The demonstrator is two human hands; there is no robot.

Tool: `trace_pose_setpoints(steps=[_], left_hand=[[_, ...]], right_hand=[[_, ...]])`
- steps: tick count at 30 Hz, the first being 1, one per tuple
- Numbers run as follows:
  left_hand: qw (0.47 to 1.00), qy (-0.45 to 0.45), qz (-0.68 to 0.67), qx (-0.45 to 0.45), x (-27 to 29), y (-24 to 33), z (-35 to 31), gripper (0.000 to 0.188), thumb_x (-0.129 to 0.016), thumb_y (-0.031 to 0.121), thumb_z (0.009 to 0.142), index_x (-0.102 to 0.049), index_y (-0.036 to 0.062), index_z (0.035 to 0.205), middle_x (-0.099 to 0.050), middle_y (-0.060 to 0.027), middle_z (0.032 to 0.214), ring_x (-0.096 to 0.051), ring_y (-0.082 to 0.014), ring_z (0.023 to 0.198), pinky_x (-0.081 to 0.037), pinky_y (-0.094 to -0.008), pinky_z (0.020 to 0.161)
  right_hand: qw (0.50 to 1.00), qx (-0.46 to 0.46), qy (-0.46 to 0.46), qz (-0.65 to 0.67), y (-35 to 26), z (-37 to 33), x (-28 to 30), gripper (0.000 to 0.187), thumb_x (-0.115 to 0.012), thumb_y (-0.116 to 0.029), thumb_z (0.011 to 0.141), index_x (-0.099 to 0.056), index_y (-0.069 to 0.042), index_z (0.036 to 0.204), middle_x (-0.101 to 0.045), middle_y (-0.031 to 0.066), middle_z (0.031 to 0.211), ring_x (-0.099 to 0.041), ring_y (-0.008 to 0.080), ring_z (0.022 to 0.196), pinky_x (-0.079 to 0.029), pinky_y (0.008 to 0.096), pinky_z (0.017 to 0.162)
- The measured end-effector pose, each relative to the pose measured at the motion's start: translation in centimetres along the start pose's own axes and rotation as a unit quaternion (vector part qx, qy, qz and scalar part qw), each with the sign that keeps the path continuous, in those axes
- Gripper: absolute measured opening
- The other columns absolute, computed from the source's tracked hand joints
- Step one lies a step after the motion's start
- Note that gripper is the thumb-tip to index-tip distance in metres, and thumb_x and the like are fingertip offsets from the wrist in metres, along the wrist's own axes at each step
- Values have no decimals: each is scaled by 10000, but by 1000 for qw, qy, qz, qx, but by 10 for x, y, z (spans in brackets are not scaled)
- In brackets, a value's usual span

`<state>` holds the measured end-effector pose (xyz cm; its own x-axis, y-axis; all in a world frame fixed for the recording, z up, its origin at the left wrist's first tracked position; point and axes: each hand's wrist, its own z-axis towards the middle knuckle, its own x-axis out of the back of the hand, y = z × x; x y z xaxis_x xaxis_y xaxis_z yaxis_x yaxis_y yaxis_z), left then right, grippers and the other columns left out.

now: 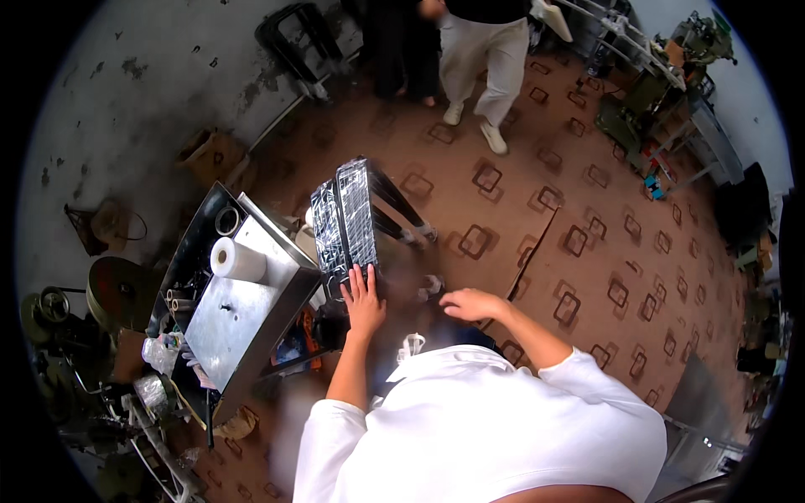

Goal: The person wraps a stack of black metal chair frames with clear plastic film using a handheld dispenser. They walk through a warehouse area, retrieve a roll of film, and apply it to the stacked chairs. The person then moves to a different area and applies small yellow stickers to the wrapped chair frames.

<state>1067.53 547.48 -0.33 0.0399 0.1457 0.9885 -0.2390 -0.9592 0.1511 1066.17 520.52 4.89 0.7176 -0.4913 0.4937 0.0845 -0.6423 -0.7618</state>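
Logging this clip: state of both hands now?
Left hand: open, at the near end of the wrapped bundle.
Right hand: loosely curled; grip unclear.

The left hand [364, 308] is flat and outstretched, its back up and its fingers [358, 283] a little spread, with the left forearm [347, 370] rising steeply behind it. The right hand [470, 304] points leftward, fingers bent — how tightly is unclear — and the right forearm [530, 332] slants — elbow bent, skin bare.
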Motion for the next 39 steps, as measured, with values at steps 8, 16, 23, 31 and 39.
trace_pose_setpoints(steps=[8, 16, 23, 31, 39], left_hand=[[976, -85, -195, 38, 33, 7, 11, 722, -617, 181, 761, -249, 122, 1379, -142, -179, 1448, -154, -334, 1335, -129, -566, 1031], [875, -257, -409, 35, 76, -20, -34, 421, -537, 156, 837, -468, 36, 1234, -540, -189, 1163, -503, -316, 1097, -364, -351, 945], [929, -107, -346, 74, 124, -88, -83, 365, -494, 170, 875, -479, 84, 1229, -534, -129, 1189, -498, -308, 1093, -332, -401, 974], [863, 118, -435, 227, 199, -192, -161, 309, -499, 105, 863, -537, 60, 1167, -570, -138, 1128, -549, -281, 1025, -423, -322, 868], [904, 186, -285, 259, 266, -332, -191, 279, -514, 8, 817, -559, 23, 1091, -586, -123, 1050, -562, -249, 991, -427, -303, 847]], right_hand=[[989, 132, -9, -65, -5, 87, 24, 309, -497, -253, 793, -590, -76, 1029, -622, 163, 973, -590, 343, 904, -467, 428, 792], [976, 200, 38, 73, -73, 120, -12, 282, -477, -158, 830, -569, -17, 1056, -592, 162, 1047, -562, 303, 977, -436, 376, 858], [978, 190, -5, 81, -135, 139, -41, 267, -503, -123, 832, -587, -26, 1066, -617, 122, 996, -588, 212, 905, -453, 308, 811], [971, 213, -84, 71, -237, 187, -81, 223, -506, -84, 837, -595, -12, 1029, -623, 137, 913, -600, 235, 809, -465, 302, 732], [972, 183, -73, 124, -308, 223, -115, 188, -484, -33, 844, -610, 20, 973, -647, 91, 879, -600, 158, 820, -459, 266, 761]])
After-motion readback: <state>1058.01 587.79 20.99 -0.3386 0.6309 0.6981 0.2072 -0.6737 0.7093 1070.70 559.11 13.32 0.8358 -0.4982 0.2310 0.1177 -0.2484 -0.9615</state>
